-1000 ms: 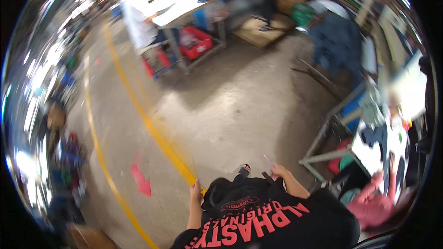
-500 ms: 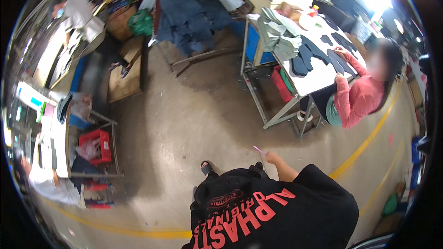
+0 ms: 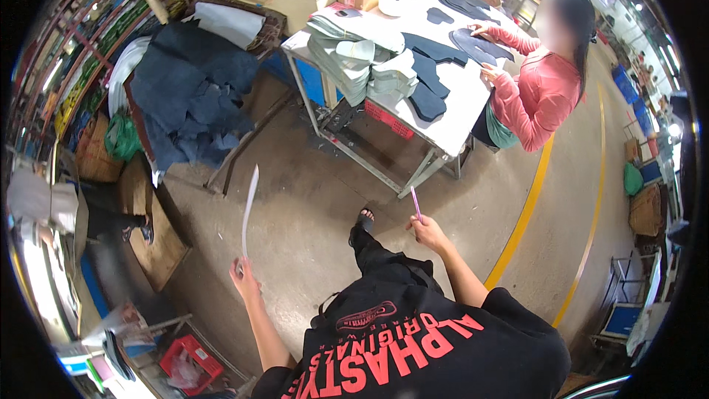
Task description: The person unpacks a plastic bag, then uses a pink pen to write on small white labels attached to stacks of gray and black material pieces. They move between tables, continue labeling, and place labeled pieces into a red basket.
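My left hand (image 3: 246, 278) is closed on the lower end of a long, thin, whitish curved strip (image 3: 249, 210), which stands up from my fingers over the floor. My right hand (image 3: 429, 235) grips a slim pink pen-like stick (image 3: 416, 203), pointing upward and away from me. Both hands are in the air in front of my body, well apart. Beyond my right hand stands a white-topped work table (image 3: 461, 122). Dark flat cut pieces (image 3: 428, 100) and stacked pale green pieces (image 3: 362, 59) lie on it.
A co-worker in a pink top (image 3: 546, 89) handles dark pieces at the table's right side. Dark blue-grey hides (image 3: 185, 89) hang over a rack at the far left. Another person (image 3: 44, 199) is at the left edge. A red basket (image 3: 193, 366) is at lower left.
My left hand has come into view with the whitish strip. I have turned and stepped toward the table, which now appears nearer and further left. The pink stick is still in my right hand.
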The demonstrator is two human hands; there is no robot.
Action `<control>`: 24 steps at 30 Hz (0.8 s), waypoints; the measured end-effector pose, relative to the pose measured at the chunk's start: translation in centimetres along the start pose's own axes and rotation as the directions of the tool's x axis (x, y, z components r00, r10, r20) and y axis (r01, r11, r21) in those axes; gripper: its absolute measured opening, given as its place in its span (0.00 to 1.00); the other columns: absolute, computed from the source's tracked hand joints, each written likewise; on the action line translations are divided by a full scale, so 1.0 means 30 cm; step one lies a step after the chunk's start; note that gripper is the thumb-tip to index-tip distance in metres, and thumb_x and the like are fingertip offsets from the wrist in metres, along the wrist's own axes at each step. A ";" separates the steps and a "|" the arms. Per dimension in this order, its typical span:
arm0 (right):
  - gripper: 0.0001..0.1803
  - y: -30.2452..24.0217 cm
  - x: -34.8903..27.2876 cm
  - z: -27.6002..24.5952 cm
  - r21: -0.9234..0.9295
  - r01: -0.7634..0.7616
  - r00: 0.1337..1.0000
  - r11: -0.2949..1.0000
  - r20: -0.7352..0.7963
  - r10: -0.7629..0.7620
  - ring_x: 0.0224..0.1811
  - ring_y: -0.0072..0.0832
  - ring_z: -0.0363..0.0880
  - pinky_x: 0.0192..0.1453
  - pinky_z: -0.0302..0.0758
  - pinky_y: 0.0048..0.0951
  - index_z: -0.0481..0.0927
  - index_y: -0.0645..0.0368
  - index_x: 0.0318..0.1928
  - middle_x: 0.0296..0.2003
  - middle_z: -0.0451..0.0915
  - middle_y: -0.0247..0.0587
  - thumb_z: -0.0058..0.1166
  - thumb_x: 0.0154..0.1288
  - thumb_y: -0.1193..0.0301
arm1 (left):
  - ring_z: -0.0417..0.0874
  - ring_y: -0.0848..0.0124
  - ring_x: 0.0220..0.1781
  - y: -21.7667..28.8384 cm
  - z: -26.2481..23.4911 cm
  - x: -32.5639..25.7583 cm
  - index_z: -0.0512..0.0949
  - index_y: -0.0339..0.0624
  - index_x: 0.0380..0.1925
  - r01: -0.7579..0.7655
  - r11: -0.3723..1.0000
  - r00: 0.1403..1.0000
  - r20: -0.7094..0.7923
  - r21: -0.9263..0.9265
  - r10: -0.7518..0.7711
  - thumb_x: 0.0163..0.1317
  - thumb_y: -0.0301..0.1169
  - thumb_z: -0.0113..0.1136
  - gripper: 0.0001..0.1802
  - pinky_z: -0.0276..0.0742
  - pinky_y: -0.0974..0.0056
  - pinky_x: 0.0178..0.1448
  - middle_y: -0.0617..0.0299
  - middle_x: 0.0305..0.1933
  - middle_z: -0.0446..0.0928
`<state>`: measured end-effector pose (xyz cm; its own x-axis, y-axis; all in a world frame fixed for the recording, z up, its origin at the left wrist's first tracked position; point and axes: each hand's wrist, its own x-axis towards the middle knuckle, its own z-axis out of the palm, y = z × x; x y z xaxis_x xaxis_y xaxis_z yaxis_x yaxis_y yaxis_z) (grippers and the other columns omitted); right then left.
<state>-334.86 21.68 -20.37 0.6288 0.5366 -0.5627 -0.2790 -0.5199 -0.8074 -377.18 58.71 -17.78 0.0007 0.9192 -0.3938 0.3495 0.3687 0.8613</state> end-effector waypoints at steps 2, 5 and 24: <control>0.21 -0.210 0.088 0.012 -0.154 0.174 0.977 0.973 -0.099 -0.190 0.29 0.27 0.78 0.37 0.77 0.35 0.87 0.60 0.42 0.27 0.80 0.37 0.51 0.87 0.57 | 0.65 0.82 0.22 0.206 0.200 0.032 0.71 0.47 0.72 -0.069 0.977 0.996 0.049 -0.201 0.080 0.78 0.56 0.66 0.34 0.60 0.71 0.24 0.54 0.62 0.83; 0.18 -0.566 0.219 -0.020 -0.271 0.360 0.895 0.893 -0.170 -0.412 0.33 0.29 0.79 0.42 0.78 0.37 0.88 0.61 0.46 0.28 0.81 0.42 0.54 0.85 0.59 | 0.68 0.81 0.23 0.476 0.449 0.036 0.69 0.49 0.72 0.002 0.903 0.984 0.161 -0.430 0.074 0.81 0.56 0.61 0.32 0.63 0.71 0.25 0.54 0.62 0.83; 0.29 -1.483 0.747 0.042 -0.744 0.457 0.705 0.487 -0.032 -0.709 0.48 0.43 0.92 0.48 0.89 0.44 0.78 0.51 0.68 0.65 0.79 0.40 0.72 0.70 0.62 | 0.72 0.83 0.37 1.521 1.269 0.526 0.64 0.39 0.75 -0.255 0.795 0.561 0.585 -0.551 0.585 0.75 0.48 0.71 0.40 0.73 0.76 0.40 0.50 0.70 0.79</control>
<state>-309.26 57.67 2.72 0.6638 0.7257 0.1811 0.6914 -0.5031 -0.5185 -325.56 84.78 3.09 0.7532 0.6509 0.0953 -0.2385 0.1351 0.9617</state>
